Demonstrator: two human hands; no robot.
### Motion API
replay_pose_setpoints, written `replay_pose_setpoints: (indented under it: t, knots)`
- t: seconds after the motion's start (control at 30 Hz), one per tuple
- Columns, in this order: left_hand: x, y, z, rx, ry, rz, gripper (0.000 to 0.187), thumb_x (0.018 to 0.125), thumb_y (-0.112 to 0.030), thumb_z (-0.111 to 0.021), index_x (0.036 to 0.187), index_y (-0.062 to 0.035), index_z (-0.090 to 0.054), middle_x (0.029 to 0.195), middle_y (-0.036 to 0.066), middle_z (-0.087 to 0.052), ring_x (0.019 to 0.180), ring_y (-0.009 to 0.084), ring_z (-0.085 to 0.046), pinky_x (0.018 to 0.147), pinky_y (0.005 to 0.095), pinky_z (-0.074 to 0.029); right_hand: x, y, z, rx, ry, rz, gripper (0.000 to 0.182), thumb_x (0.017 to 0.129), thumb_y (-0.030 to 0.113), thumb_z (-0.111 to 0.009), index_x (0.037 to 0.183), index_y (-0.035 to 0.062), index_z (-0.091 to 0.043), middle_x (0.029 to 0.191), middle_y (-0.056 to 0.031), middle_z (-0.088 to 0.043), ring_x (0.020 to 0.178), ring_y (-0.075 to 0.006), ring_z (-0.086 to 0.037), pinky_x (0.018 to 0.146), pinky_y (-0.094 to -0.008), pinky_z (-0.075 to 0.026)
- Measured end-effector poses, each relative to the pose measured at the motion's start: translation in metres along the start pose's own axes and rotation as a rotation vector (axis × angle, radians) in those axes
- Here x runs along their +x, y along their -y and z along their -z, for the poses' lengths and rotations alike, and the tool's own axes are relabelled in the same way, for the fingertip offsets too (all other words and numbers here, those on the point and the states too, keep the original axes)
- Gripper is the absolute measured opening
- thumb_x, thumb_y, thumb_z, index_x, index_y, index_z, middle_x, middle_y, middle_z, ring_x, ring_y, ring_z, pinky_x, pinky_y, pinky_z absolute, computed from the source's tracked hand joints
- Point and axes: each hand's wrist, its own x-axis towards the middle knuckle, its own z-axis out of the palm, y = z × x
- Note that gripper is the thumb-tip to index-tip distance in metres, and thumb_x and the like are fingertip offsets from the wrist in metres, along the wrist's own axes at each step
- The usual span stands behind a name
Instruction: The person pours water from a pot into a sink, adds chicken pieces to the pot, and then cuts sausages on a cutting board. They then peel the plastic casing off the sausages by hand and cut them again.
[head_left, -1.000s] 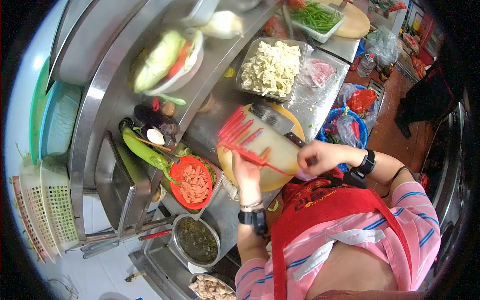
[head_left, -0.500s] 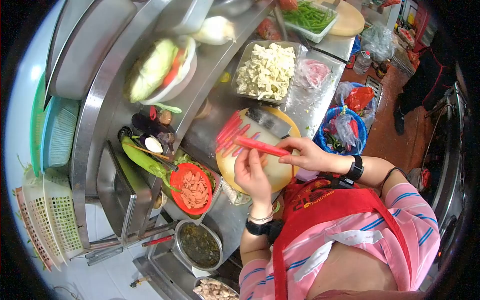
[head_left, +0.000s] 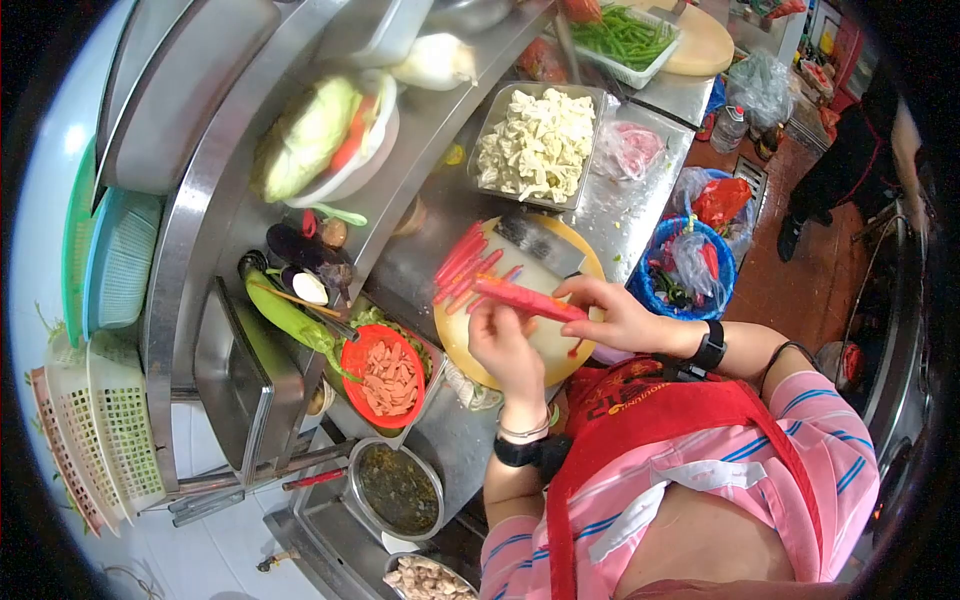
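Note:
Both of my hands hold one long red chili (head_left: 528, 299) level above the round cutting board (head_left: 560, 345). My left hand (head_left: 505, 350) grips its left end and my right hand (head_left: 612, 312) pinches its right end. A row of red chilies (head_left: 462, 262) lies on the board's far left part. A cleaver (head_left: 541, 242) rests flat on the board beyond my hands, blade pointing away.
A steel tray of cut cauliflower (head_left: 536, 143) sits behind the board. A red strainer of sliced meat (head_left: 382, 376), green vegetables (head_left: 285, 313) and eggplants (head_left: 305, 250) lie left. A bowl of cabbage (head_left: 318, 133) is on the shelf. Another person (head_left: 860, 150) stands far right.
A second ago my left hand held the chili alone while my right hand was by the cleaver handle. My right hand came over and both now hold the chili.

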Motion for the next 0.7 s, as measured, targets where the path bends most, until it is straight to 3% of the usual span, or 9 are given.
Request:
replay_pose_setpoints:
  t: [0.13,0.2,0.27,0.33,0.43,0.47,0.53,0.6,0.7]
  knots:
    - [-0.001,-0.008,-0.006,-0.332,0.087,0.242,0.017,0.087,-0.017,-0.049,0.096,-0.0036,-0.053,0.083,0.004,-0.056,0.071,0.0124,-0.054,0.062,0.0251,-0.046,0.003,-0.009,0.010,0.783,0.243,-0.279,0.029,0.085,0.020,-0.057,0.108,0.0032,-0.050,0.075,-0.0013,-0.053,0.065,-0.0113,-0.050,0.058,-0.0245,-0.041]
    - [-0.003,-0.004,-0.004,-0.578,0.149,0.474,0.017,0.087,-0.021,-0.048,0.096,-0.0068,-0.053,0.079,0.002,-0.053,0.069,0.0124,-0.051,0.061,0.0251,-0.042,0.001,-0.012,0.012,0.887,0.266,-0.339,0.026,0.087,0.020,-0.054,0.107,0.0027,-0.052,0.076,-0.0028,-0.054,0.062,-0.0099,-0.048,0.055,-0.0213,-0.037]
    - [0.001,0.009,0.004,-0.676,0.306,0.506,0.015,0.088,-0.020,-0.048,0.096,-0.0072,-0.053,0.078,0.001,-0.051,0.068,0.0112,-0.049,0.060,0.0236,-0.040,-0.001,-0.016,0.015,1.041,0.326,-0.400,0.025,0.086,0.018,-0.054,0.105,0.0025,-0.053,0.075,-0.0031,-0.053,0.059,-0.0093,-0.045,0.052,-0.0213,-0.034]
    - [0.001,0.019,0.009,-0.773,0.463,0.535,0.014,0.088,-0.019,-0.048,0.095,-0.0075,-0.053,0.077,0.000,-0.050,0.066,0.0099,-0.047,0.059,0.0220,-0.039,-0.002,-0.018,0.020,1.030,0.369,-0.404,0.024,0.086,0.019,-0.054,0.104,0.0025,-0.054,0.074,-0.0031,-0.053,0.057,-0.0091,-0.043,0.051,-0.0214,-0.033]
    - [-0.002,0.026,0.010,-0.114,0.457,0.443,0.018,0.087,-0.015,-0.050,0.102,-0.0062,-0.048,0.080,0.000,-0.052,0.070,0.0074,-0.048,0.057,0.0202,-0.038,-0.004,-0.015,0.020,1.020,0.375,-0.406,0.025,0.085,0.018,-0.056,0.103,0.0015,-0.054,0.075,-0.0045,-0.054,0.054,-0.0094,-0.042,0.048,-0.0215,-0.031]
    - [0.000,0.036,0.013,-0.114,0.456,0.444,0.018,0.087,-0.015,-0.050,0.102,-0.0062,-0.048,0.080,0.000,-0.052,0.070,0.0074,-0.048,0.057,0.0202,-0.038,-0.005,-0.015,0.019,1.020,0.338,-0.404,0.025,0.084,0.018,-0.057,0.102,0.0005,-0.054,0.076,-0.0059,-0.054,0.052,-0.0098,-0.042,0.046,-0.0214,-0.031]
    - [0.005,0.057,0.018,0.242,0.492,0.219,0.020,0.086,-0.012,-0.050,0.105,-0.0069,-0.046,0.088,0.000,-0.052,0.074,0.0090,-0.050,0.058,0.0206,-0.041,-0.007,-0.021,0.019,0.967,0.287,-0.389,0.024,0.085,0.019,-0.055,0.102,0.0013,-0.054,0.074,-0.0041,-0.054,0.053,-0.0087,-0.042,0.048,-0.0211,-0.031]
    - [0.005,0.055,0.017,0.196,0.405,0.188,0.025,0.084,-0.009,-0.052,0.108,-0.0068,-0.045,0.097,0.004,-0.054,0.079,0.0109,-0.052,0.060,0.0221,-0.042,-0.007,-0.027,0.023,0.910,0.227,-0.367,0.023,0.087,0.020,-0.054,0.101,0.0021,-0.053,0.072,-0.0023,-0.053,0.054,-0.0077,-0.042,0.050,-0.0207,-0.032]
    - [0.002,0.040,0.026,-0.305,0.422,0.342,0.028,0.084,-0.005,-0.052,0.110,-0.0041,-0.044,0.111,0.011,-0.050,0.091,0.0187,-0.055,0.074,0.0301,-0.047,-0.009,-0.030,0.028,0.481,0.050,-0.387,0.025,0.088,0.026,-0.052,0.099,0.0040,-0.054,0.073,0.0011,-0.054,0.062,-0.0058,-0.047,0.055,-0.0198,-0.037]
